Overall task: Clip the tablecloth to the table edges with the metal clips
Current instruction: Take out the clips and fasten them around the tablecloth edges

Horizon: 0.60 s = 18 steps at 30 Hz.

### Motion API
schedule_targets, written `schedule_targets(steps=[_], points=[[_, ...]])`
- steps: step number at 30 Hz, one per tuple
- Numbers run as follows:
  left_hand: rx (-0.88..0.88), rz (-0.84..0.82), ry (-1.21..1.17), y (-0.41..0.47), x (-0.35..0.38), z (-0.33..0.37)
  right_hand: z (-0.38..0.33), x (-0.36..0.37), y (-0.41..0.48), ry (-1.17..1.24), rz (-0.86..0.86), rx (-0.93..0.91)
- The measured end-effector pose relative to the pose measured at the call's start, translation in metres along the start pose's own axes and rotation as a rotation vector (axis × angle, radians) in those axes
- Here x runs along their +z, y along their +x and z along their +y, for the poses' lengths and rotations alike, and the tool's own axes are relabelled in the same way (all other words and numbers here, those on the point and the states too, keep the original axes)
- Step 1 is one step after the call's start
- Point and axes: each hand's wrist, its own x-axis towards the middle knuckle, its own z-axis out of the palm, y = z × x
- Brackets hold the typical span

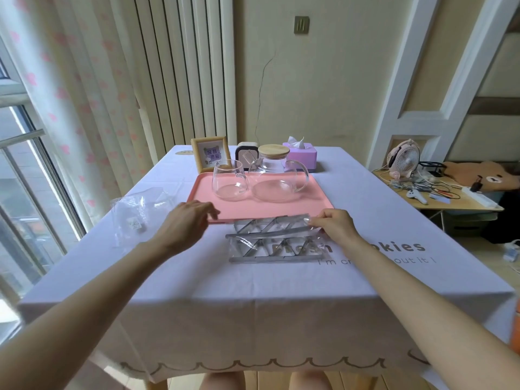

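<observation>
A pale lilac tablecloth (pixel 197 277) covers the table and hangs over its near edge. On it, at the middle, lie two rows of metal clips (pixel 274 239) wrapped in clear plastic. My right hand (pixel 334 225) pinches the right end of the upper row of clips. My left hand (pixel 187 220) hovers with loosely bent fingers just left of the clips, by the near left corner of the pink tray (pixel 261 212), and holds nothing.
The pink tray carries a glass cup (pixel 229 180) and a glass teapot (pixel 277 175). Behind them stand a framed picture (pixel 209 153) and a purple tissue box (pixel 301 156). An empty clear bag (pixel 138 212) lies at left. A side table with a fan (pixel 403 157) stands at right.
</observation>
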Motion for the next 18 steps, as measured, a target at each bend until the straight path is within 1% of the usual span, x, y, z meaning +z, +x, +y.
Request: schedule_targets(steps=[3,6,8,13,16,18], points=[[0.087,-0.088,-0.084,0.01,0.016,0.025,-0.003,0.0,0.004,0.002,0.032,-0.043],[0.069,-0.257,-0.06,0.021,0.033,0.045,-0.006,0.0,0.006,0.054,-0.004,-0.068],[0.037,-0.291,-0.049,0.026,0.043,0.053,-0.009,0.0,0.004,0.081,-0.048,-0.086],[-0.036,-0.262,-0.044,0.031,0.062,0.062,-0.011,-0.003,-0.001,0.152,-0.137,-0.098],[-0.076,-0.204,-0.024,0.034,0.064,0.065,-0.009,-0.004,-0.002,0.151,-0.208,-0.16],[-0.097,-0.169,0.012,0.037,0.063,0.067,-0.008,0.0,-0.002,0.165,-0.21,-0.21]])
